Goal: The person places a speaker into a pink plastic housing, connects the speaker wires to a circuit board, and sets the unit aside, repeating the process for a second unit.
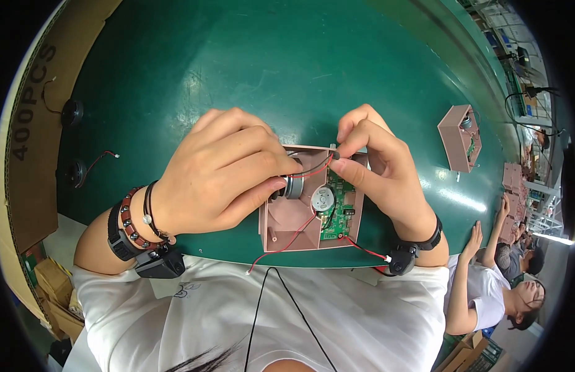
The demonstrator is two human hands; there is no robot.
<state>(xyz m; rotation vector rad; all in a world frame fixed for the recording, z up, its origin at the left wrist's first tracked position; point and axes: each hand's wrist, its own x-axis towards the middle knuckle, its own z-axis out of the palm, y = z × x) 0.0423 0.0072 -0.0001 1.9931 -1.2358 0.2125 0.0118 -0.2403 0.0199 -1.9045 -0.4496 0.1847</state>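
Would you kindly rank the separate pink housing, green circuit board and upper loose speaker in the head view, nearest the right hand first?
1. Green circuit board, by the right hand
2. Separate pink housing, toward the right
3. Upper loose speaker, far left

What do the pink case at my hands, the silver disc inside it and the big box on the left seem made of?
The pink case: probably moulded plastic, matte, judging by its even colour and thin walls. The silver disc: likely metal, given its smooth grey sheen. The big box: apparently cardboard, dull brown, with a ridged edge showing.
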